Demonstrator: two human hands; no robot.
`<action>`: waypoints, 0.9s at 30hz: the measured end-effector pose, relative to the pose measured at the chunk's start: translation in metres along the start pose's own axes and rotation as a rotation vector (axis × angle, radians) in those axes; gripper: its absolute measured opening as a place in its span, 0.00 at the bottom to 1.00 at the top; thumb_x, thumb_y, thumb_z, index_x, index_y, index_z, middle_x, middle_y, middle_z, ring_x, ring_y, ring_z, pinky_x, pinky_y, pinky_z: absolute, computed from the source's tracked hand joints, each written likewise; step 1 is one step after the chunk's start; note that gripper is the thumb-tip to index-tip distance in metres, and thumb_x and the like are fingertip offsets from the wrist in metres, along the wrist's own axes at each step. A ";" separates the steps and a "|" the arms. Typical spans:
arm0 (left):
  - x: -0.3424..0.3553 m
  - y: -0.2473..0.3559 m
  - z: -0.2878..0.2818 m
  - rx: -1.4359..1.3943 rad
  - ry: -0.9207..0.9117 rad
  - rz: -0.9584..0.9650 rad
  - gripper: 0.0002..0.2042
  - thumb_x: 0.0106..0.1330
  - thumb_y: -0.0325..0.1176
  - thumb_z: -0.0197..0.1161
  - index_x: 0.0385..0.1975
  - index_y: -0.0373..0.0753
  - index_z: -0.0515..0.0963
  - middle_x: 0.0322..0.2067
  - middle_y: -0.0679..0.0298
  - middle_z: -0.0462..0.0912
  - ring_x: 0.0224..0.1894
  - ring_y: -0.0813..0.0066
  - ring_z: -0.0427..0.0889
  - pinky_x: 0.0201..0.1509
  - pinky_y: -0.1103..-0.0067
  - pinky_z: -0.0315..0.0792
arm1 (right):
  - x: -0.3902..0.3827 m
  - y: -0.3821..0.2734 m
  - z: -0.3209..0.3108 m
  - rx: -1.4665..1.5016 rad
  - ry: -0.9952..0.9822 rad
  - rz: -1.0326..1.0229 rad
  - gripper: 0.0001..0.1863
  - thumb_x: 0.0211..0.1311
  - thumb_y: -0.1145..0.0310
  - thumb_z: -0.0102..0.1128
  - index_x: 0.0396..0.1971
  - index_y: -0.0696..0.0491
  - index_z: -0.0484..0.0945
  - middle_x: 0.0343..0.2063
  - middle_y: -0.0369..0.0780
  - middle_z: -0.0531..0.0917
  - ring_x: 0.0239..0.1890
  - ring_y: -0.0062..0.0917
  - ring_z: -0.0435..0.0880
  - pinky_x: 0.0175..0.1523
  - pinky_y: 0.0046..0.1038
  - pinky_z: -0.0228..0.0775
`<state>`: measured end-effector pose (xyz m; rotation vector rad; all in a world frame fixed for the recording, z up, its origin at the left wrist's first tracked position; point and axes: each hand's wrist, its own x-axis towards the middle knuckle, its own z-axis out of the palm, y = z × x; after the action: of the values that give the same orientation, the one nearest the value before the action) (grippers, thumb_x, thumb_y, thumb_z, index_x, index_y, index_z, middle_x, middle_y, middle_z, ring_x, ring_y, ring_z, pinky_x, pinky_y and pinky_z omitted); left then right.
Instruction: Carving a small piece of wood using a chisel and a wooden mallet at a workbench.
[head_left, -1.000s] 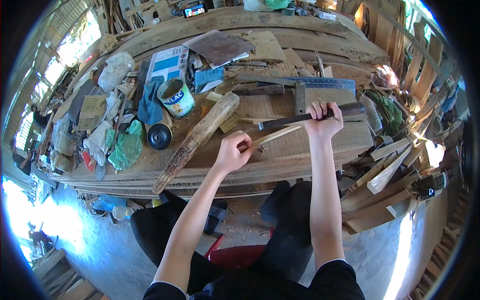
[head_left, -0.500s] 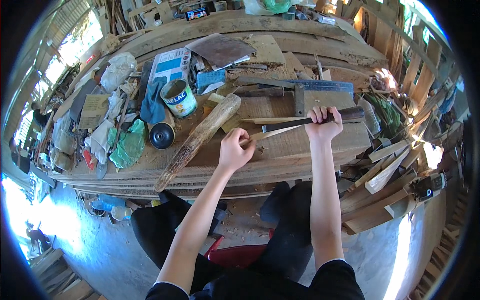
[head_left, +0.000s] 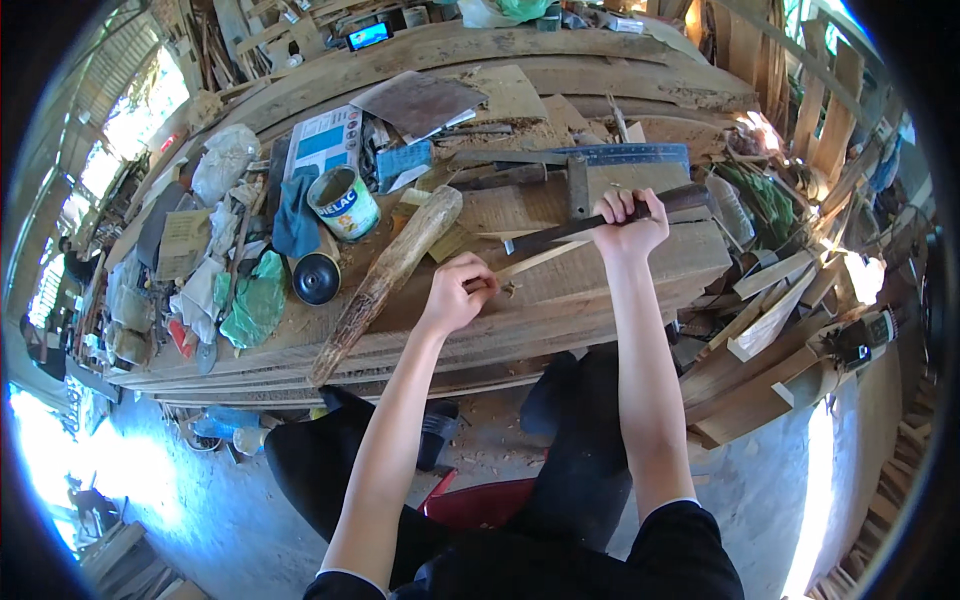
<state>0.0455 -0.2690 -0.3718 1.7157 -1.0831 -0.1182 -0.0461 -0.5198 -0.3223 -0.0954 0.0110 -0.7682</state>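
My left hand (head_left: 461, 293) is closed on one end of a thin, pale wooden strip (head_left: 543, 262), which slants up to the right above the bench edge. My right hand (head_left: 631, 226) wraps round a chisel (head_left: 555, 236) with a long dark blade and a dark handle (head_left: 686, 197). The blade's squared tip points left, just above the strip, near my left fingers. Part of the strip's far end is hidden by my right hand. Left of my hands lies a rough, round-sided stick (head_left: 395, 275), jutting over the bench's front edge.
On the wooden bench (head_left: 600, 290) stand a tin can (head_left: 343, 203) and a black round object (head_left: 317, 278). A metal square (head_left: 577, 187) and blue ruler (head_left: 635, 153) lie behind my hands. Green plastic (head_left: 254, 305) sits left; timber offcuts (head_left: 765, 335) lean at right.
The view has shifted slightly. My right hand has moved a little farther from me, and the chisel slants more steeply, handle end higher. Both hands keep their holds.
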 end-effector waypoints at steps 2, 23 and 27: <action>0.001 0.001 -0.002 -0.018 -0.035 -0.036 0.07 0.45 0.15 0.66 0.24 0.31 0.79 0.29 0.63 0.76 0.29 0.81 0.77 0.31 0.85 0.70 | 0.000 -0.004 0.010 0.019 0.002 -0.005 0.13 0.49 0.65 0.58 0.15 0.47 0.62 0.13 0.30 0.58 0.15 0.19 0.53 0.21 0.22 0.44; -0.003 -0.002 -0.007 -0.159 0.316 -0.148 0.05 0.51 0.28 0.63 0.25 0.35 0.77 0.20 0.63 0.80 0.23 0.80 0.79 0.30 0.81 0.72 | -0.089 -0.065 0.073 -0.341 -0.139 -0.065 0.13 0.52 0.62 0.55 0.15 0.46 0.63 0.12 0.30 0.58 0.13 0.17 0.53 0.20 0.21 0.43; -0.007 0.004 -0.002 0.015 0.204 0.041 0.07 0.48 0.30 0.64 0.24 0.36 0.75 0.19 0.59 0.79 0.24 0.68 0.80 0.31 0.76 0.72 | -0.079 -0.062 0.066 -0.332 -0.176 0.003 0.13 0.53 0.62 0.55 0.15 0.47 0.63 0.12 0.30 0.59 0.14 0.18 0.54 0.20 0.21 0.45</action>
<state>0.0397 -0.2629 -0.3703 1.6777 -0.9691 0.0897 -0.1432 -0.5038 -0.2528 -0.4780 -0.0281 -0.7473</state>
